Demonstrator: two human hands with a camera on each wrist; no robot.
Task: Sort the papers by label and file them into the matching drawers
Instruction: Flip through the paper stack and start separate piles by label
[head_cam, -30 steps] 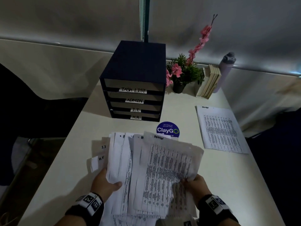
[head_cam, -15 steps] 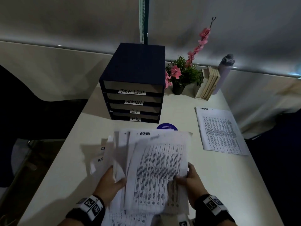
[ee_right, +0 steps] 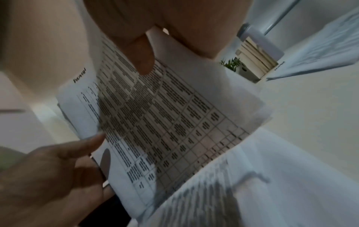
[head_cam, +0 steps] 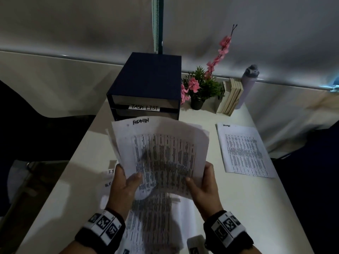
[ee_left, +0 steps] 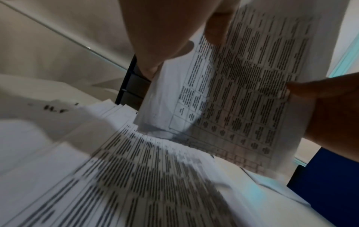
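A sheaf of printed papers [head_cam: 161, 149], its top sheet marked ADMIN, is lifted upright over the desk. My left hand [head_cam: 126, 182] grips its lower left edge, thumb on the front. My right hand [head_cam: 201, 182] grips the lower right edge. The same sheaf [ee_left: 239, 86] fills the left wrist view, and the right wrist view shows the sheaf [ee_right: 155, 119] too. More papers [head_cam: 157, 217] lie flat under my hands, with corners marked I.T. and H.R. at the left. A navy drawer unit [head_cam: 146, 85] stands behind; only its TASK LIST label shows.
A separate ADMIN pile [head_cam: 244, 149] lies flat on the white desk [head_cam: 238, 198] at the right. A potted plant with pink flowers [head_cam: 201, 88], several books [head_cam: 231, 96] and a grey bottle [head_cam: 247, 83] stand at the back right. The desk drops off at the left.
Both hands have raised the sheaf from the fanned pile and tilted it upright. It now covers the lower drawer labels and the blue sticker.
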